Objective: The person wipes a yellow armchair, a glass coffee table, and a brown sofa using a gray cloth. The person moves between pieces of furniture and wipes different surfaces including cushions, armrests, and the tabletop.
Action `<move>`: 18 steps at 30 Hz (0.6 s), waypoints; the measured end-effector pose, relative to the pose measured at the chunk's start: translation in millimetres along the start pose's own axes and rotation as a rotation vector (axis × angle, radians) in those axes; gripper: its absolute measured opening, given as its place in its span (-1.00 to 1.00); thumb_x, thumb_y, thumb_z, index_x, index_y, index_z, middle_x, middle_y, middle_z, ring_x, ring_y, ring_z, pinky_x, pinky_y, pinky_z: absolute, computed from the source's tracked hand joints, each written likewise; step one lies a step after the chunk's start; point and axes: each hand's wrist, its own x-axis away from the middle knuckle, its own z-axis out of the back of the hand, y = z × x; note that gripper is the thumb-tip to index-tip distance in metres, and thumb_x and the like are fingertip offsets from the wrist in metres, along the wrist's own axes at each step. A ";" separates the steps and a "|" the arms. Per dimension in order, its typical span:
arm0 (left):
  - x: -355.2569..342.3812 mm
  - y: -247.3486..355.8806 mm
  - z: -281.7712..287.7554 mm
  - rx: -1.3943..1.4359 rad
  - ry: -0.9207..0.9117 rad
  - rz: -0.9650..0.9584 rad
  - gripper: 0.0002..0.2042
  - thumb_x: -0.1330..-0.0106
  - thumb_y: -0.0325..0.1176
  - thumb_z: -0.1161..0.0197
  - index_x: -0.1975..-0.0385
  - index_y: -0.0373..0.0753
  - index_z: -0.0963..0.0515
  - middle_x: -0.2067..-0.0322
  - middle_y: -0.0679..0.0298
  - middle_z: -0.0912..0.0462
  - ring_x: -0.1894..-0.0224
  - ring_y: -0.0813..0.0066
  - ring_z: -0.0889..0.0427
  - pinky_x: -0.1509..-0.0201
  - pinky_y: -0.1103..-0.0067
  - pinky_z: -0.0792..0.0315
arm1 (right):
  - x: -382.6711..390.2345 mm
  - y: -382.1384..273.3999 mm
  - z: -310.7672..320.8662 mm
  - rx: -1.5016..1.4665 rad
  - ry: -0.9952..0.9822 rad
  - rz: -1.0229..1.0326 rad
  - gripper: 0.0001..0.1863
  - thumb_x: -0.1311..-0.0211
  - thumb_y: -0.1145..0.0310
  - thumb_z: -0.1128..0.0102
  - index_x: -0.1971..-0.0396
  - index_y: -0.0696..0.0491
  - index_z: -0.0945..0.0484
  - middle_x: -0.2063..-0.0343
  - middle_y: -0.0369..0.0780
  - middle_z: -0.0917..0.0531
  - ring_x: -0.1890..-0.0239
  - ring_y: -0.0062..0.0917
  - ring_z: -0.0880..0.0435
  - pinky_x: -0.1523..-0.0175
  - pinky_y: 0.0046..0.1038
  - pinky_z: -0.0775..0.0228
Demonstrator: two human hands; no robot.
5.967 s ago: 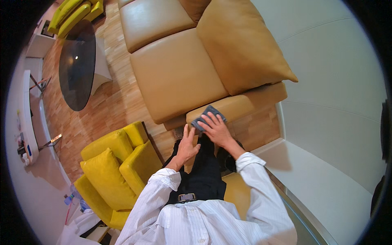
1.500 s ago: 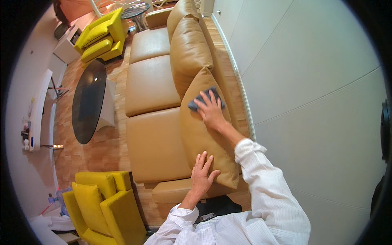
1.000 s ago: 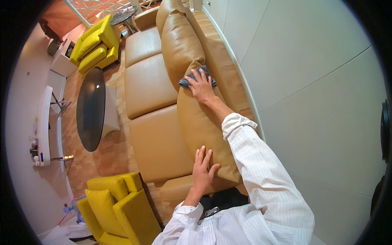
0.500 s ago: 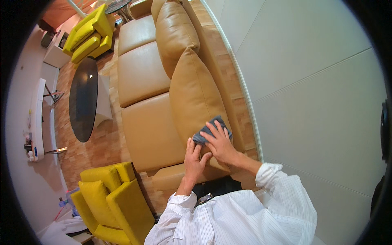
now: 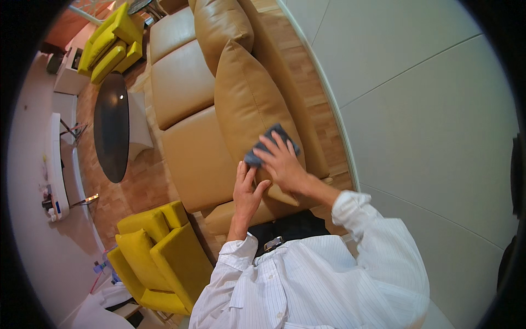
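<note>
A folded dark grey cloth [image 5: 269, 143] lies against the near tan leather cushion [image 5: 249, 93]. My right hand [image 5: 282, 162] presses the cloth onto the leather, its fingers spread across the top. Beside it, my left hand [image 5: 249, 192] rests on the lower part of the same cushion, thumb apart from the fingers and fingertips close to the cloth's left edge. Nothing shows in the left hand. The cushion leans on the back of a long tan sofa [image 5: 194, 148], whose near armrest is just in front of my body.
A second tan cushion [image 5: 224, 27] sits farther along the sofa. Yellow armchairs stand near left [image 5: 175, 257] and far left [image 5: 109, 46]. An oval dark-topped table [image 5: 111, 129] is left of the sofa. A pale panelled wall [image 5: 416, 120] runs along the right.
The whole view has shifted, so the sofa appears higher and farther left. My right hand and the cloth have slid slightly along the cushion, toward its far end. My left hand stays beside them.
</note>
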 end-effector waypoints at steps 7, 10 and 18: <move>14.3 -24.2 5.1 0.053 0.018 0.020 -0.34 -0.26 -0.70 -0.29 -0.43 -0.20 -0.57 -0.60 0.10 -0.35 -0.66 0.04 -0.25 -0.67 0.31 -0.21 | 52.5 -40.0 -5.9 -0.151 -0.084 -0.092 -0.52 -0.46 0.25 -0.29 -0.34 -0.06 -0.60 -0.56 -0.07 -0.31 -0.66 0.06 -0.05 -0.51 0.45 0.05; 14.0 -54.1 28.8 0.247 0.061 0.094 -0.33 -0.28 -0.74 -0.26 -0.45 -0.24 -0.55 -0.62 0.11 -0.32 -0.64 0.14 -0.30 -0.65 0.35 -0.25 | 19.4 -58.7 -36.5 -0.243 -0.066 -0.080 -0.54 -0.47 0.25 -0.27 -0.32 -0.04 -0.60 -0.56 -0.05 -0.31 -0.67 0.06 -0.05 -0.46 0.55 0.07; 68.3 -111.6 86.3 0.511 0.081 0.355 -0.39 -0.45 -0.70 -0.22 -0.53 -0.32 -0.44 -0.59 0.03 -0.34 -0.62 0.29 -0.31 -0.68 0.42 -0.17 | 41.7 -88.2 -64.5 -0.220 0.002 0.250 -0.51 -0.42 0.23 -0.31 -0.30 0.01 -0.60 -0.47 -0.11 -0.46 -0.61 -0.06 -0.25 -0.56 0.25 -0.09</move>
